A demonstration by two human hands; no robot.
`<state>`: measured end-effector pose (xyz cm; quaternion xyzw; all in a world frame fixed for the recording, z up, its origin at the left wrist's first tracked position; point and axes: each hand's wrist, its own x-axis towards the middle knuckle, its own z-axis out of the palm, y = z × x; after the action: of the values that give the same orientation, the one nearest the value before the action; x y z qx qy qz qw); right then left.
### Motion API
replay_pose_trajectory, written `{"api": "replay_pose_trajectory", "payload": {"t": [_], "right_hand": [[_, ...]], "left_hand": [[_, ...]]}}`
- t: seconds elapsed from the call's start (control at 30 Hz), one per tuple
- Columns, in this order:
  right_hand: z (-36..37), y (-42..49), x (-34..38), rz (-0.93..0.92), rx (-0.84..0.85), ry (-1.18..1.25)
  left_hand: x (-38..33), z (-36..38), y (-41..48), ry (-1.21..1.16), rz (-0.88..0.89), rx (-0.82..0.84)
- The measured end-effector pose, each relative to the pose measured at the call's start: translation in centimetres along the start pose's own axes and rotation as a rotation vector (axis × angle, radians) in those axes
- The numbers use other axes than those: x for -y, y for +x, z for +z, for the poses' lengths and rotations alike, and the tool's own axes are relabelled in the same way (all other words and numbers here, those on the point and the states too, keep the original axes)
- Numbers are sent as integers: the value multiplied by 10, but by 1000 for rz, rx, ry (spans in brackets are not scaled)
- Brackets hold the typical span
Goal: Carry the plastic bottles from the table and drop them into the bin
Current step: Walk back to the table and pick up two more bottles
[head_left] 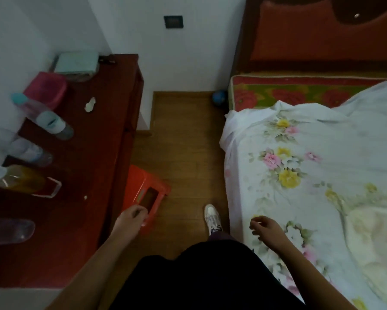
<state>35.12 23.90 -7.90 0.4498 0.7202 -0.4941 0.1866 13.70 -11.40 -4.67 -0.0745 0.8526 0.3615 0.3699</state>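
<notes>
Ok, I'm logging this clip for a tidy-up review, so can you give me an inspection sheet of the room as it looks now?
Surface: dark red wooden table, on the person's left.
Job's things: four plastic bottles on it: teal-capped bottle, clear bottle, amber-filled bottle, nearest clear bottle; no bin seen.
Clutter: pink tub, teal box, white scrap.
Hands: left hand and right hand loosely curled, empty.
Cables: nothing seen.
Surroundings: orange stool, floral-sheeted bed, blue ball, wall plate.

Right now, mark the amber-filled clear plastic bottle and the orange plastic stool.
Amber-filled clear plastic bottle [20,179]: head view, middle of its body.
Orange plastic stool [140,181]: head view, its top surface.
</notes>
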Motion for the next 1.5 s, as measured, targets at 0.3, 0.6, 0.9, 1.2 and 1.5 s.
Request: {"api": "replay_pose_trajectory", "payload": {"t": [0.3,0.6,0.9,1.2,1.5], "right_hand": [[7,115,208,-289,350,-370],[127,103,349,-568,634,-626],[230,30,428,-850,749,-721],[326,-21,454,-1036,726,-642],[403,-34,471,-1068,734,-545]], "left_hand": [[21,-8,-15,-301,-247,-380],[48,-25,-69,-643,-340,-768],[71,-91,-79,-781,-272,-1032],[116,-179,-60,-850,-326,-1113],[131,-214,-18,-838,-176,-1037]]}}
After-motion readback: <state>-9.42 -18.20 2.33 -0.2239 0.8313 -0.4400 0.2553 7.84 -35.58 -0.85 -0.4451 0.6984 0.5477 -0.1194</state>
